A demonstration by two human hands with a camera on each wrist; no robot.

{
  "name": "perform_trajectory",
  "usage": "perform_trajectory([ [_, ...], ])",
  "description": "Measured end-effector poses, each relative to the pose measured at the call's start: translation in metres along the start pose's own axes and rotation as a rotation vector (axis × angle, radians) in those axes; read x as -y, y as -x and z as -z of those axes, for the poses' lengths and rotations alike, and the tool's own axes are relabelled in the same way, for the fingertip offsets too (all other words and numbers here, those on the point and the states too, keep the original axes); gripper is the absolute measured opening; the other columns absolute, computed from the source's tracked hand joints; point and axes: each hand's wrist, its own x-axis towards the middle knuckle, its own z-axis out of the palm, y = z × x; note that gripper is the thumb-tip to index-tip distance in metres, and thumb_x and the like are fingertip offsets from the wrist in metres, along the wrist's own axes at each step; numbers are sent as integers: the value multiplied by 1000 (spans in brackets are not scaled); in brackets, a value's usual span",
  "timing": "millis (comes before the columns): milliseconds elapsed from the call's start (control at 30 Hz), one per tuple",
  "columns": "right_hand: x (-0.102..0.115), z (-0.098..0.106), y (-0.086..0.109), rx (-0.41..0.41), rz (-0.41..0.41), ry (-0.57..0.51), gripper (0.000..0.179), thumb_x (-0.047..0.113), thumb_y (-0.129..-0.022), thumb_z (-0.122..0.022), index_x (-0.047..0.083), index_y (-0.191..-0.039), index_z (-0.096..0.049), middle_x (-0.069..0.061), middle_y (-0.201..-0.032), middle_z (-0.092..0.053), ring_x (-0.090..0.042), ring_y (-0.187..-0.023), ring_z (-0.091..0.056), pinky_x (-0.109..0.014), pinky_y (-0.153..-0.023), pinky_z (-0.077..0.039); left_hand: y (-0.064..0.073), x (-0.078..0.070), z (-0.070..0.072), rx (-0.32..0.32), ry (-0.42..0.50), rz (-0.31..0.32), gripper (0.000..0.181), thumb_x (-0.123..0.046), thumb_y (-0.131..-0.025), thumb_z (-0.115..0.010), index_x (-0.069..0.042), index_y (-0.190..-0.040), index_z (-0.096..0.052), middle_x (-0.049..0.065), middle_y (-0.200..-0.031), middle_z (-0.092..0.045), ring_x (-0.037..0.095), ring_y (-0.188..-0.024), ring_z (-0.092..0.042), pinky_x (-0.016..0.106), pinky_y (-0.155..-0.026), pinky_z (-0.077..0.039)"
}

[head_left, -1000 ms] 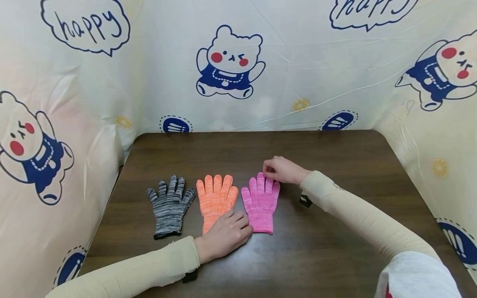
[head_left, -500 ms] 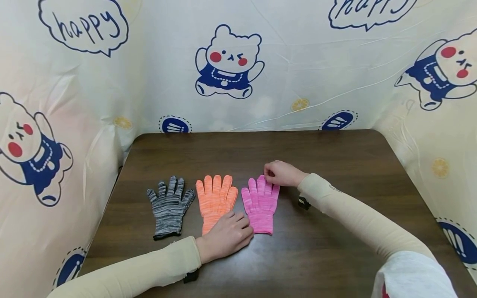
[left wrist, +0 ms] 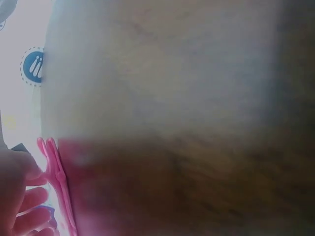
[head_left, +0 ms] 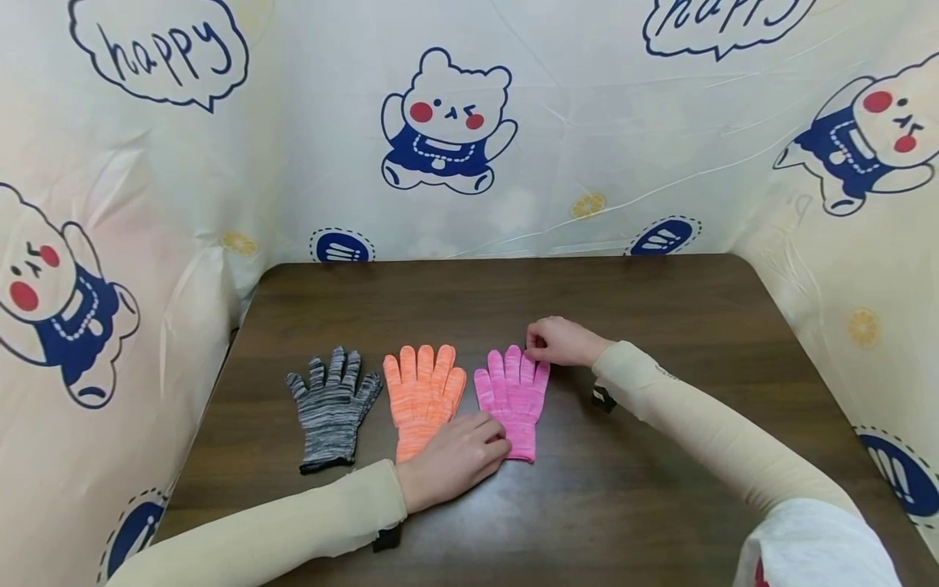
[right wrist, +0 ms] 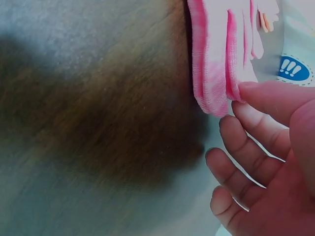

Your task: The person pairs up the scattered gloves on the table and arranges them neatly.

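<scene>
A pink knit glove lies flat on the table, fingers pointing to the far side. At its fingertips, my right hand pinches one finger of it; the right wrist view shows thumb and forefinger meeting at that glove finger. My left hand rests over the glove's cuff, its fingers touching the left part, and covers the lower edge of an orange glove. In the left wrist view, the left thumb meets the pink glove.
Left of the orange glove lies a grey-and-black striped glove with a dark cuff. All three gloves stand in a row on the dark wooden table. A white patterned cloth hangs around its far and side edges.
My left hand has slid right, further onto the pink glove's cuff. My right hand came slightly nearer, then shifted a little right. The gloves stay about where they were.
</scene>
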Motion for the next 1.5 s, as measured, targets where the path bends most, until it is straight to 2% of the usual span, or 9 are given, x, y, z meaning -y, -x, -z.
perform_trajectory([
  [233, 2, 0, 0, -22, -15, 52, 14, 22, -97, -72, 15, -86, -67, 0, -80, -62, -18, -80, -56, -32, -74, -51, -3, -3, -3, 45, 37, 2, 10, -23, -102, -69, -18, -102, -77, -4, -95, -64, 11, -86, -58, 23, -72, -49],
  [467, 4, 2, 6, -15, -37, 23, 14, 26, -99, -71, 14, -93, -69, -1, -81, -62, -17, -77, -56, -31, -71, -51, -5, -3, -5, 25, 31, 5, 8, -23, -102, -69, -19, -101, -76, -5, -95, -65, 11, -87, -59, 24, -73, -51],
  [567, 3, 4, 12, -5, -48, -5, 16, 28, -100, -71, 13, -97, -69, 0, -80, -63, -16, -75, -56, -30, -69, -51, -7, -1, -5, 25, 73, 13, 11, -22, -103, -68, -17, -108, -76, -4, -103, -66, 12, -95, -61, 24, -80, -54],
  [633, 1, 6, 16, 4, -53, -13, 16, 28, -100, -71, 13, -97, -70, -1, -80, -63, -16, -74, -56, -30, -69, -50, -9, 1, -5, 32, 118, 18, 17, -21, -104, -67, -15, -116, -76, -1, -113, -68, 15, -107, -64, 27, -91, -55],
  [733, -2, 8, 22, 33, -61, -15, 15, 27, -99, -71, 13, -95, -69, 0, -81, -63, -16, -75, -56, -30, -70, -50, -10, 4, -4, 59, 176, 24, 26, -20, -104, -66, -13, -128, -75, 4, -132, -68, 21, -128, -61, 33, -107, -51],
  [833, -6, 6, 25, 60, -63, -22, 13, 26, -99, -72, 14, -94, -69, 1, -81, -63, -15, -75, -56, -30, -71, -50, -10, 7, -6, 101, 183, 19, 31, -22, -105, -64, -13, -134, -72, 6, -144, -64, 24, -140, -54, 36, -115, -44],
  [1000, -9, 1, 28, 57, -45, -28, 12, 24, -99, -72, 14, -93, -69, 1, -80, -63, -14, -74, -56, -29, -71, -49, -10, 8, -7, 146, 177, 8, 34, -23, -105, -64, -14, -138, -70, 5, -147, -61, 24, -143, -51, 37, -117, -42],
  [1333, -9, 0, 32, 27, -44, 102, 12, 21, -97, -71, 13, -89, -69, 1, -77, -61, -15, -73, -54, -31, -69, -49, -10, 9, -10, 108, 181, -16, 32, -21, -104, -66, -12, -134, -72, 8, -144, -64, 25, -141, -54, 37, -115, -44],
  [1500, -3, -1, 31, -17, -30, 78, 10, 20, -98, -71, 12, -93, -70, 0, -79, -63, -17, -73, -55, -32, -70, -51, -10, 8, -9, 109, 181, -15, 31, -21, -104, -66, -12, -133, -73, 7, -144, -64, 25, -141, -54, 36, -115, -44],
])
